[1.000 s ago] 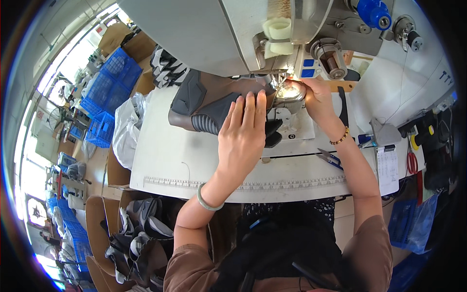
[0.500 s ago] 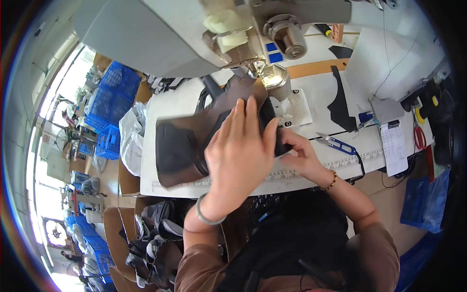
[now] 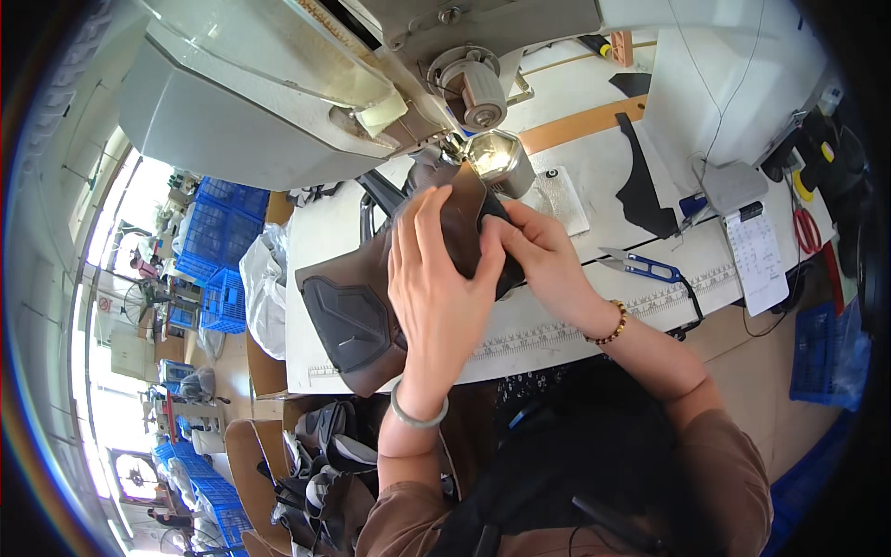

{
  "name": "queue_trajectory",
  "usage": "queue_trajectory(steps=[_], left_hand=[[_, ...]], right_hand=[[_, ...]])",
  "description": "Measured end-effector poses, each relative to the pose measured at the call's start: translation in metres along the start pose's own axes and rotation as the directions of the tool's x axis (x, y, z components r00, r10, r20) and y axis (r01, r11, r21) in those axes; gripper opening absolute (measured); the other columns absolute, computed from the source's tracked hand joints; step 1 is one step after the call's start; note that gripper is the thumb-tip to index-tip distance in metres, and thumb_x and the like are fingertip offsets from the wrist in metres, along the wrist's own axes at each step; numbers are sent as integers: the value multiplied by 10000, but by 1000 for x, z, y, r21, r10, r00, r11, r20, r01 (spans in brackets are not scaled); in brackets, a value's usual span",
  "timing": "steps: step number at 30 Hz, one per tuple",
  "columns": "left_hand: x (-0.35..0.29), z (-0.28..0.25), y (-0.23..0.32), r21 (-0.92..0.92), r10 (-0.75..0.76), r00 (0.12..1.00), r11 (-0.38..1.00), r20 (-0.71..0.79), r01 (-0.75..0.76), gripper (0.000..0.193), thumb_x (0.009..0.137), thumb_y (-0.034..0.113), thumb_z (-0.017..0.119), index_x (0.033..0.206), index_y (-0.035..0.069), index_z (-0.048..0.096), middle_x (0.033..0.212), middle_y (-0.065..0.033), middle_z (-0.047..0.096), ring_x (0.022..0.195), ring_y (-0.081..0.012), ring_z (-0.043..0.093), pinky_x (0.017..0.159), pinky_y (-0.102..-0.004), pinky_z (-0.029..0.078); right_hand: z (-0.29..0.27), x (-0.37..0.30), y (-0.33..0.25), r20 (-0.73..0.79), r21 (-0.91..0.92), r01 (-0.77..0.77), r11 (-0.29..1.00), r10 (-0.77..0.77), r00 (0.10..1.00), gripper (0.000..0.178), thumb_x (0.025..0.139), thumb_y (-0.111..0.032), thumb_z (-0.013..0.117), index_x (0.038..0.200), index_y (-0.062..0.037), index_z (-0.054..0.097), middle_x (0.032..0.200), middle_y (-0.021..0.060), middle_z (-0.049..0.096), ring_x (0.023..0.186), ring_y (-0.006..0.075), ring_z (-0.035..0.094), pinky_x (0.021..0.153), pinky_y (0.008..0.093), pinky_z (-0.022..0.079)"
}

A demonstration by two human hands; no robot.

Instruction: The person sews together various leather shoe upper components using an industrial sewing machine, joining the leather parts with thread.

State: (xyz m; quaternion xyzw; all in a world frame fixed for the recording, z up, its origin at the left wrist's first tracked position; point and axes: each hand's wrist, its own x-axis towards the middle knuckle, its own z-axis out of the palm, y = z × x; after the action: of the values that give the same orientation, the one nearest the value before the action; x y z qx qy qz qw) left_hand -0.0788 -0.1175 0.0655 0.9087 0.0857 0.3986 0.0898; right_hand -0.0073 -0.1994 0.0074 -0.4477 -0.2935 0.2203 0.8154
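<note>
A brown shoe upper (image 3: pixel 371 260) with black panels lies under the head of a grey sewing machine (image 3: pixel 241 130), its far end at the lit needle area. My left hand (image 3: pixel 432 278) rests on the upper with its fingers stretched out and the thumb apart. Close beside it, my right hand (image 3: pixel 548 255) pinches the upper's black right-hand edge between thumb and fingers. A raised black panel (image 3: pixel 348 316) shows on the upper's near left part. Part of the upper is hidden beneath both hands.
Blue-handled thread snips (image 3: pixel 650 269) lie right of my right hand, beyond a printed measuring strip (image 3: pixel 520 343). A curved black cut piece (image 3: pixel 640 181) and red-handled scissors (image 3: pixel 806 230) are farther right. Below the table's left side stands a cardboard box (image 3: pixel 243 455) of grey and black pieces.
My right hand has moved up along the upper's edge and now pinches it. My left hand's fingers have spread from lying together. The view has shifted a little.
</note>
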Motion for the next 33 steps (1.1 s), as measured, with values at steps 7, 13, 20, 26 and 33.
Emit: queue_trajectory(steps=[7,13,20,26,33], left_hand=[[-2,10,-11,-14,187,978,982,-96,-189,252,710,41,678,961,59,660,1009,-62,632,974,-254,608,767,-330,517],[-1,12,-11,-14,195,973,980,-120,-198,198,740,27,680,937,44,673,968,-73,648,952,-245,625,759,-318,520],[4,3,-7,-19,213,974,976,-76,-215,196,737,17,677,932,8,665,953,-90,647,927,-240,635,736,-308,525],[3,10,-18,-3,271,959,962,-84,-272,224,726,3,672,948,-22,653,961,-120,641,955,-261,627,750,-316,525],[14,10,-19,-74,213,971,972,-105,-221,172,723,-34,678,893,-5,669,934,-116,662,910,-246,649,769,-308,518]], right_hand=[[-6,-4,13,22,-31,118,992,-118,993,157,935,-131,491,1009,-4,548,798,-28,546,690,17,461,594,176,401],[-16,-4,17,87,-258,68,964,-47,995,136,917,-128,520,978,-6,525,784,-12,532,701,34,454,593,196,400],[-12,-19,1,228,-31,183,983,-172,958,232,862,-95,605,1024,4,470,796,-8,501,727,35,417,579,205,373],[-17,-14,21,227,-47,40,998,-28,974,272,860,-107,622,1057,-5,463,814,-20,506,739,13,416,576,179,361],[-5,-8,7,171,43,20,999,-27,985,264,872,-119,613,1064,-14,464,812,-24,505,740,14,431,581,180,368]])
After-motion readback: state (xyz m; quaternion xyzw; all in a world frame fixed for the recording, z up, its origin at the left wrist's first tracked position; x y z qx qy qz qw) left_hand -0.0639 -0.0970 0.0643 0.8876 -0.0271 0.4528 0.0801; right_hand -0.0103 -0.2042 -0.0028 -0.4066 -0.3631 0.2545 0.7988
